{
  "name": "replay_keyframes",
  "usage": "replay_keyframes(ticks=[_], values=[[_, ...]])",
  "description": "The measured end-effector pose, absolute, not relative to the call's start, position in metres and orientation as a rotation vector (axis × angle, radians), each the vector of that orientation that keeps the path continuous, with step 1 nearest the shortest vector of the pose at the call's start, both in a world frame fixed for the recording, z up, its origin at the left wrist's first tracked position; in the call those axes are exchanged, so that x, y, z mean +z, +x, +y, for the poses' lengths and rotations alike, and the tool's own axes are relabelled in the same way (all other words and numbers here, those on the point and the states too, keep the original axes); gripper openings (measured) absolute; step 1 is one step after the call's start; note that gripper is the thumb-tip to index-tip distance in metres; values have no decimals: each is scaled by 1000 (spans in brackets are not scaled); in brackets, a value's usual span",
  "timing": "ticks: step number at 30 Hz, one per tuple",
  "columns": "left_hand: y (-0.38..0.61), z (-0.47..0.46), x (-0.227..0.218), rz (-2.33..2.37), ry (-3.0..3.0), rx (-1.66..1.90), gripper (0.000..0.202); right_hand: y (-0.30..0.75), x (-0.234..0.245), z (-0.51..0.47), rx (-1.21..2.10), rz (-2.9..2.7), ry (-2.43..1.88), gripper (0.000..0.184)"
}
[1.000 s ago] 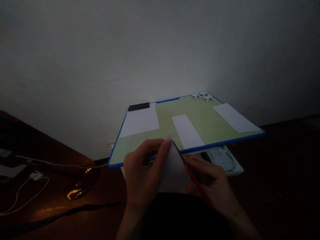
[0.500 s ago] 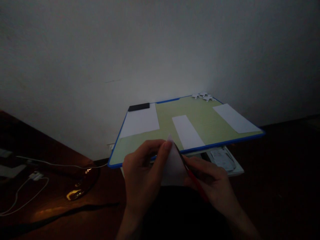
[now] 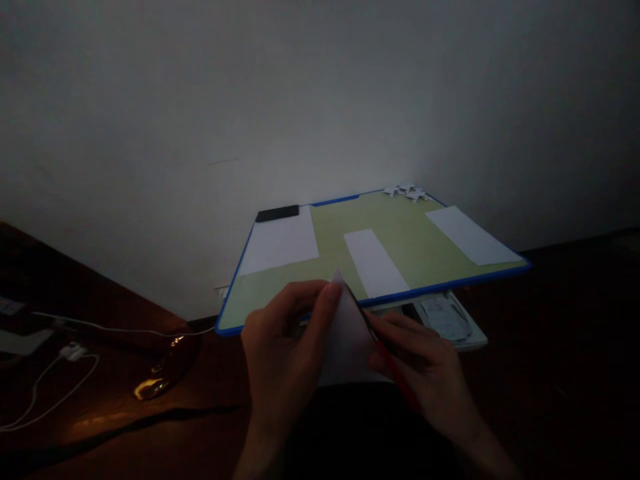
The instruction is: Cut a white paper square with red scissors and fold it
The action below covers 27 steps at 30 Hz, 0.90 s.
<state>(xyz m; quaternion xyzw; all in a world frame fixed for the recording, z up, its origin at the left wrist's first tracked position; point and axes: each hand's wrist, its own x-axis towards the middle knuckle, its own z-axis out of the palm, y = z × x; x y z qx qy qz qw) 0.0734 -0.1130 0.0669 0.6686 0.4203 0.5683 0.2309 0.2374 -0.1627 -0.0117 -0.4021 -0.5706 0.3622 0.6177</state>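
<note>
My left hand (image 3: 290, 333) pinches a sheet of white paper (image 3: 347, 340) near its top, thumb in front, with a pointed corner rising above the thumb. In my right hand (image 3: 420, 360) is a red-handled blade (image 3: 395, 373), gripped by the handle; whether it is a knife or scissors cannot be made out. Its thin dark blade lies along the right edge of the paper. Both hands are at the near edge of a pale green, blue-rimmed table (image 3: 330, 217). The lower part of the paper meets the dark clothing below.
On the table lie a white strip (image 3: 375, 263), a paper sheet (image 3: 280, 247) under a dark flat object (image 3: 277, 213), another strip (image 3: 470, 235) at right, and several folded white paper pieces (image 3: 407, 192). A shelf (image 3: 450, 320) shows underneath. White cables (image 3: 125, 330) run at left.
The paper and my left hand have shifted slightly left, and more of the paper's lower edge shows. The blade stays along the paper's right edge.
</note>
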Motion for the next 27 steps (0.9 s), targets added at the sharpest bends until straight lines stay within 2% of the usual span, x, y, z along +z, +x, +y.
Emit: replay_keyframes(ticks=[19,27], values=[[77,-117,72,1262,1744,1579,9,234,-9,-164,870,-1283,-896,49],[73,-112,69,1211,1766,1531,9,238,-13,-157,851,-1165,-920,44]])
